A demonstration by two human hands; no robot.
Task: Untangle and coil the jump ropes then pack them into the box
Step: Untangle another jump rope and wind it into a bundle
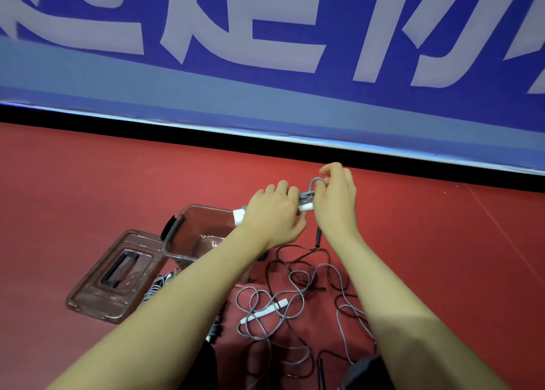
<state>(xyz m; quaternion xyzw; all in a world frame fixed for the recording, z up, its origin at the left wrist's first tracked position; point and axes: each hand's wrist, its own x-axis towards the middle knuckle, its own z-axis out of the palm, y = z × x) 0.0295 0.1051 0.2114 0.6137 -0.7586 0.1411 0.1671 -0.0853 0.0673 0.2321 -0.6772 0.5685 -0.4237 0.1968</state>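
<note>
Open red floor [88, 183] lies to the left of and beyond the clear box [188, 236], and again to the right of the ropes, reaching the black strip under the blue banner [265, 65]. The lid [115, 274] lies flat, touching the box's left near corner. Loose grey rope [265, 310] and black rope [295, 259] sprawl tangled over the near floor between the forearms. The left forearm [182, 295] crosses the box's open top.
</note>
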